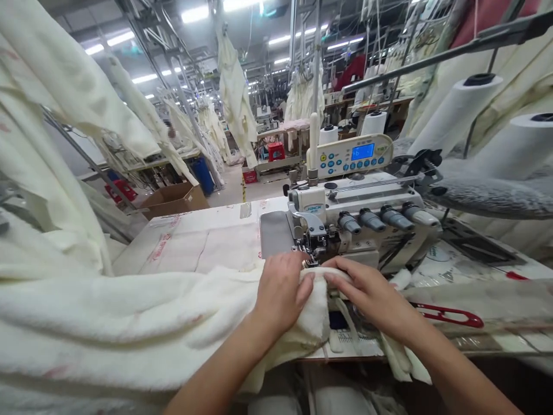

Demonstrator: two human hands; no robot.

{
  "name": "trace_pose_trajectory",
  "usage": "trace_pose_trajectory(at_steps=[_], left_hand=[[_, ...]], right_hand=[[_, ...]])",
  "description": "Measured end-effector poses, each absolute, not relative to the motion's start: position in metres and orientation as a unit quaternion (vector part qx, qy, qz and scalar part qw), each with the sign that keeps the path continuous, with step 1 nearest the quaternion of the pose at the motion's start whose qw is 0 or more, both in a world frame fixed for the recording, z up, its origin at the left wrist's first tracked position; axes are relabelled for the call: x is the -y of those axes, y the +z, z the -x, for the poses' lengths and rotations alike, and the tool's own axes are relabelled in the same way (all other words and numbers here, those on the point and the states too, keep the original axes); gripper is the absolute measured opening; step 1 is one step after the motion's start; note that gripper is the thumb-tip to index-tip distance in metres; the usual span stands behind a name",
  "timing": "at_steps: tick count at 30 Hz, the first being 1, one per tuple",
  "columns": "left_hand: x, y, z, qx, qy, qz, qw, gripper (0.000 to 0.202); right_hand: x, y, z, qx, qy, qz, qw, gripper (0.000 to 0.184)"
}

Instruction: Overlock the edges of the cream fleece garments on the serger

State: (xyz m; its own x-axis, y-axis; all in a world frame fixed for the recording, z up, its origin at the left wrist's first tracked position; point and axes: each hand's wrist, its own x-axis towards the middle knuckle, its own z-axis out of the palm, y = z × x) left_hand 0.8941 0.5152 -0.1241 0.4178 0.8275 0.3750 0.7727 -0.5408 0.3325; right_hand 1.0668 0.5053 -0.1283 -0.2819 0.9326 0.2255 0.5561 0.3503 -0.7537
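At 1 mach. point(345, 214), 2 hands point(280, 291) point(371, 295) on 1 fleece point(129, 323).

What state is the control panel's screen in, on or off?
On: the screen glows blue on the control panel above the overlock machine.

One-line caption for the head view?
At a white overlock sewing machine, the left hand and right hand press fluffy cream fleece fabric by the presser foot.
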Motion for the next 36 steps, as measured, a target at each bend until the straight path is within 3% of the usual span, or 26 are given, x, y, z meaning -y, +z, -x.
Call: trace_pose_trajectory(at_steps=[3, 7, 19, 25, 28, 31, 33, 36], left_hand=[[-0.523, -0.12, -0.892, -0.5, 0.239, -0.83, 0.067, 0.004], [-0.531, -0.117, -0.896, -0.525, 0.226, -0.819, 0.059, 0.008], [-0.539, -0.122, -0.903, -0.552, 0.177, -0.814, 0.025, 0.009], [-0.536, -0.114, -0.898, -0.54, 0.154, -0.827, 0.035, 0.013], [-0.533, -0.106, -0.891, -0.523, 0.155, -0.836, 0.059, 0.015], [-0.534, -0.101, -0.884, -0.514, 0.161, -0.838, 0.092, 0.015], [-0.536, -0.1, -0.881, -0.513, 0.173, -0.833, 0.112, 0.014], [-0.538, -0.101, -0.88, -0.513, 0.202, -0.821, 0.146, 0.012]], right_hand=[[-0.51, -0.123, -1.066, 0.732, 0.255, 0.544, 0.322, 0.022], [-0.514, -0.127, -1.058, 0.708, 0.165, 0.606, 0.322, 0.021], [-0.516, -0.153, -1.052, 0.722, 0.03, 0.568, 0.393, 0.016], [-0.482, -0.166, -1.051, 0.67, -0.15, 0.506, 0.522, 0.025], [-0.473, -0.181, -1.044, 0.698, 0.019, 0.517, 0.495, 0.011], [-0.476, -0.191, -1.032, 0.659, 0.243, 0.554, 0.447, 0.045], [-0.479, -0.19, -1.025, 0.602, 0.333, 0.555, 0.467, 0.048], [-0.477, -0.181, -1.024, 0.526, 0.447, 0.506, 0.517, 0.04]])
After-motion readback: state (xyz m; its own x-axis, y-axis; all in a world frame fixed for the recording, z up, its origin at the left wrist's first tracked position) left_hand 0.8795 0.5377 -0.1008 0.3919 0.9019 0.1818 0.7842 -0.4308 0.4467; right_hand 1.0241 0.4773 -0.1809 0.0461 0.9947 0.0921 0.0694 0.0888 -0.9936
